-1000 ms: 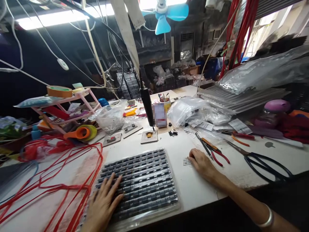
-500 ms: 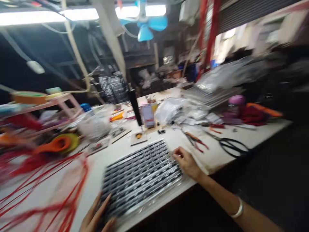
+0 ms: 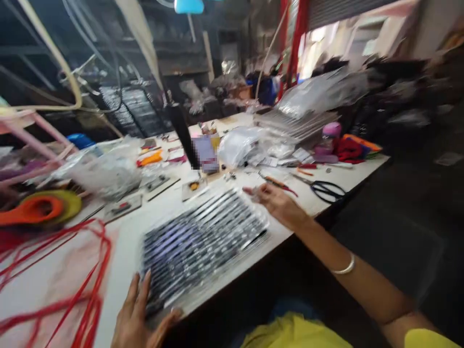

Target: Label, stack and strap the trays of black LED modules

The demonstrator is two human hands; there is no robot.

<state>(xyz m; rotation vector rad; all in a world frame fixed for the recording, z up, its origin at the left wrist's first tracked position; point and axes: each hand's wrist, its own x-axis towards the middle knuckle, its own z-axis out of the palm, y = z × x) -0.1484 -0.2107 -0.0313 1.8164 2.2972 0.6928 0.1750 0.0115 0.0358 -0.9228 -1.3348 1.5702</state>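
A flat panel (image 3: pixel 203 241) with rows of black and silver strips lies on the white table near its front edge. Shiny clear plastic film (image 3: pixel 259 212) covers it and shows along its right side. My left hand (image 3: pixel 136 309) rests at the panel's near left corner, fingers spread along the left side and thumb by the front edge. At the far right corner, my right hand (image 3: pixel 277 203) pinches what looks like the edge of the film; blur hides the exact grip. A silver bangle (image 3: pixel 346 266) circles my right wrist.
Beyond my right hand lie pliers (image 3: pixel 279 184) and black-handled scissors (image 3: pixel 326 191). Red cords (image 3: pixel 96 261) and an orange tape roll (image 3: pixel 39 209) are on the left. A black rod-like tool (image 3: pixel 183 135) hangs over the table. Plastic bags (image 3: pixel 242 145) lie farther back.
The view has swung down and to the right. My right hand has shifted slightly up along the panel's right side, and the film there looks more lifted. My left hand stays at its corner.
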